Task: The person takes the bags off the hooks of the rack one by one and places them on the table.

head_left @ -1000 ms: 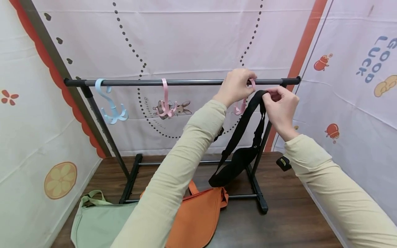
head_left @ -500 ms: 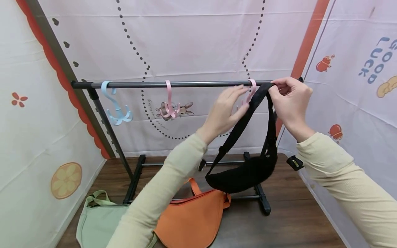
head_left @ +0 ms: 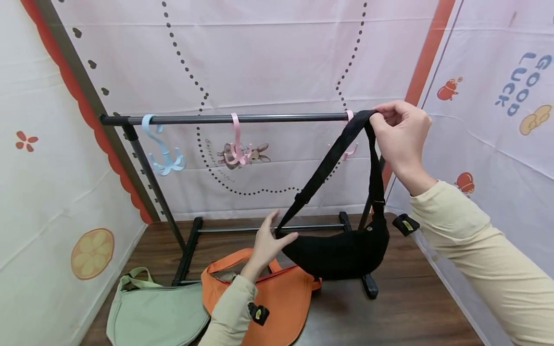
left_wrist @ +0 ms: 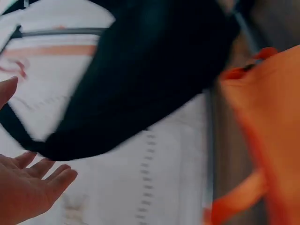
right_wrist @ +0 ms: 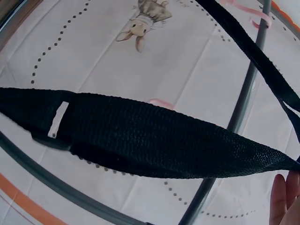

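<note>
A black crossbody bag [head_left: 342,252] hangs by its strap [head_left: 331,163] in front of the rack's right side. My right hand [head_left: 402,137] pinches the top of that strap beside the rail; in the right wrist view the wide strap [right_wrist: 140,133] runs to the fingertips at the right edge. My left hand [head_left: 266,247] is at the bag's left end, thumb and fingers spread apart around it. In the left wrist view the hand [left_wrist: 35,187] lies palm up under the bag's narrow end [left_wrist: 61,145], and I cannot tell whether it touches. Behind the strap, a pink hook [head_left: 349,151] is partly hidden.
The black rack rail [head_left: 277,118] crosses the view. On it hang a blue hook [head_left: 164,154] at left and another pink hook [head_left: 235,144] mid-rail. An orange bag [head_left: 277,307] and a pale green bag [head_left: 157,307] lie on the wooden table [head_left: 420,298] in front.
My left hand has left the right pink hook and come down to the bag's left end. My right hand, still pinching the strap, has moved slightly right, and the bag has swung to face forward.
</note>
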`<action>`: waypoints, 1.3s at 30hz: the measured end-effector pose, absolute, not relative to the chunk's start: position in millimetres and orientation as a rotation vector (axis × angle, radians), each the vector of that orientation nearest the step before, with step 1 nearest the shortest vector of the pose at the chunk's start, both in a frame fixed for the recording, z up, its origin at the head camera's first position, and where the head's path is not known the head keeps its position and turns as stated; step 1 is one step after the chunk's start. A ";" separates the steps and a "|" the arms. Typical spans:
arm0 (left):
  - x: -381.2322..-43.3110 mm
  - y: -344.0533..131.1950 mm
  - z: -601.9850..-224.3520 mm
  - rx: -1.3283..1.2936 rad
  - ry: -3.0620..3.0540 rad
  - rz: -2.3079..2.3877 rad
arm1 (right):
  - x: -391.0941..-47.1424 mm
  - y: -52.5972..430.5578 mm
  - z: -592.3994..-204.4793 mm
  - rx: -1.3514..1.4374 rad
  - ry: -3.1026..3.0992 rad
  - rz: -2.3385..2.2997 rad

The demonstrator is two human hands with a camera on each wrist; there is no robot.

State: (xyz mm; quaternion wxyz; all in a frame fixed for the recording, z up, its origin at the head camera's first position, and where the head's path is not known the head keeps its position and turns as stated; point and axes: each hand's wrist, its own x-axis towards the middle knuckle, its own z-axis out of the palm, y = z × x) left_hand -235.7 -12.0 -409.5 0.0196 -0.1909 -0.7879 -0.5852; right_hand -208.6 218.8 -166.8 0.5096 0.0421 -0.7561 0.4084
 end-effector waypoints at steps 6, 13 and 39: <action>-225.7 -18.7 -436.5 -0.480 -2.307 -2.224 | -192.6 198.1 -149.6 0.138 -1.806 1.024; -228.9 -10.2 -479.1 -0.310 -2.092 -2.467 | -205.2 204.2 -146.1 0.169 -1.803 1.004; -188.5 -27.2 -484.5 -0.307 -1.820 -2.503 | -191.5 231.5 -178.2 0.153 -1.950 0.891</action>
